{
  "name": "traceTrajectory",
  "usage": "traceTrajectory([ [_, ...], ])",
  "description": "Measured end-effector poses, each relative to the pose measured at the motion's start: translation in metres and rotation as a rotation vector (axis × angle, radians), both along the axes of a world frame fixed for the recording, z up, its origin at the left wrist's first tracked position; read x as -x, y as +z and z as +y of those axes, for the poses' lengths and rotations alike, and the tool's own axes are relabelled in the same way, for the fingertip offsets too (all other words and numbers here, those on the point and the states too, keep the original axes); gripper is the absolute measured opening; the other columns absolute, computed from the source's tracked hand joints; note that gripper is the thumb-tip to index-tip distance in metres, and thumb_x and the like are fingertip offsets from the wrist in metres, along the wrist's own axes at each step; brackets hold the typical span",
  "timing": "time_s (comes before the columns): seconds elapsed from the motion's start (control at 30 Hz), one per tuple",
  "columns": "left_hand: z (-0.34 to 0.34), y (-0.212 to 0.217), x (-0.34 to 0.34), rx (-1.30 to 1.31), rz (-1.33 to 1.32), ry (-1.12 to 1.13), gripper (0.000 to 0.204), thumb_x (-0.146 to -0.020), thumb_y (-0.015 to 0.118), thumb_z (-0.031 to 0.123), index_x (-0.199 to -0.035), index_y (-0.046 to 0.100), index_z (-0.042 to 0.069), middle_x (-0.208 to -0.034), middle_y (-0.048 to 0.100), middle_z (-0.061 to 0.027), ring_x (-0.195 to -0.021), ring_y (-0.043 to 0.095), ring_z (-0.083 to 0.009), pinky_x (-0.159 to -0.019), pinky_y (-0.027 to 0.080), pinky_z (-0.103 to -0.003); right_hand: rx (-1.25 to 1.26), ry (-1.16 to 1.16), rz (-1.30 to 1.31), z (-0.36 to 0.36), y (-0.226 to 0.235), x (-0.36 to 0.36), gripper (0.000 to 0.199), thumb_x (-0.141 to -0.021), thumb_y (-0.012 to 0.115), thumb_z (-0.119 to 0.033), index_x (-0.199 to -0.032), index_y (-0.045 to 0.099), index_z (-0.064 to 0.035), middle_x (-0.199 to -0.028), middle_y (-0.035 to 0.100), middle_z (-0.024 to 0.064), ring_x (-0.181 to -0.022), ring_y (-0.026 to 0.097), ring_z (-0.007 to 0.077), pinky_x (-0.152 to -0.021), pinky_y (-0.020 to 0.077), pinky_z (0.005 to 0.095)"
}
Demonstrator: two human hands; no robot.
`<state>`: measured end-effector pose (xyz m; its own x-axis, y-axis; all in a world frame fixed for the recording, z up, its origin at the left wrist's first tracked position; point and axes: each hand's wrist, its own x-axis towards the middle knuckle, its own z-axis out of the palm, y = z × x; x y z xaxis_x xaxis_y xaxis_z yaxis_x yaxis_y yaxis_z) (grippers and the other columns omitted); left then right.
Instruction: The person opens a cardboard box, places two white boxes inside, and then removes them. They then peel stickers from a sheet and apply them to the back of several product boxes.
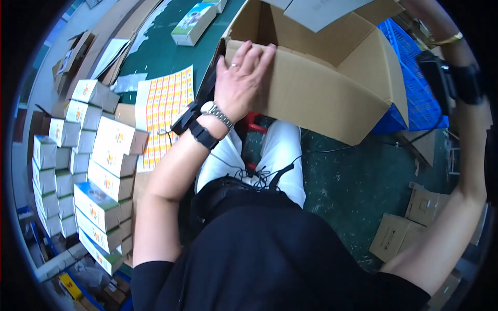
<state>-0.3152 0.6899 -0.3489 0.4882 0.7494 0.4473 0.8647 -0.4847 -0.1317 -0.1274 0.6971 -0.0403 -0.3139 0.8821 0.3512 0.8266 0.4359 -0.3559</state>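
Note:
A large open cardboard box [321,93] lies tilted in front of me, its inside facing up and away. My left hand [241,78] rests on its near wall at the left, fingertips bent over the rim and thumb at the corner. My right hand [428,13] reaches past the box's far right side. Its fingers are cut off by the picture's upper edge. A whitish flat panel [324,13] covers part of the box opening at the top; whether a hand touches it cannot be seen.
Many white printed cartons [106,176] stand stacked at my left, beside a sheet of orange-and-white labels [166,109]. Another carton [193,24] lies on the green tabletop [158,49]. A blue plastic crate [410,78] is behind the box. Brown cartons [397,236] sit on the floor at right.

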Motion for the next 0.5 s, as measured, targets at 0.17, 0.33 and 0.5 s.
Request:
traceTrajectory([
  [0.17,0.006,0.006,0.041,0.099,-0.167,0.098,0.099,-0.071,0.089,0.016,-0.158,0.042,0.016,-0.149,0.05,-0.0046,-0.149,0.042,-0.0309,-0.117,0.031,-0.075,0.093,0.347,-0.036,0.086,-0.047,0.019,0.074,-0.085,0.088,-0.04,-0.136,0.06,0.0058,-0.118,0.073,0.0204,-0.109,0.07,0.0322,-0.095,0.0571,0.0385],
  [0.33,0.005,0.02,0.029,0.163,-0.13,0.07,0.09,-0.069,0.09,0.015,-0.148,0.048,0.013,-0.137,0.054,-0.0066,-0.139,0.049,-0.0321,-0.118,0.031,-0.073,0.125,0.085,-0.204,0.126,-0.113,-0.02,0.072,-0.086,0.087,-0.038,-0.14,0.059,0.0017,-0.132,0.07,0.0237,-0.12,0.068,0.0417,-0.105,0.056,0.0396],
  [0.5,-0.008,0.04,0.022,0.279,-0.24,0.013,0.083,-0.07,0.091,0.019,-0.143,0.052,0.012,-0.129,0.056,-0.0077,-0.132,0.053,-0.032,-0.117,0.029,-0.076,0.217,-0.167,-0.231,0.178,-0.195,-0.076,0.095,-0.081,0.086,-0.058,-0.144,0.05,0.0039,-0.122,0.072,0.0243,-0.107,0.075,0.0341,-0.088,0.0638,0.0478],
])
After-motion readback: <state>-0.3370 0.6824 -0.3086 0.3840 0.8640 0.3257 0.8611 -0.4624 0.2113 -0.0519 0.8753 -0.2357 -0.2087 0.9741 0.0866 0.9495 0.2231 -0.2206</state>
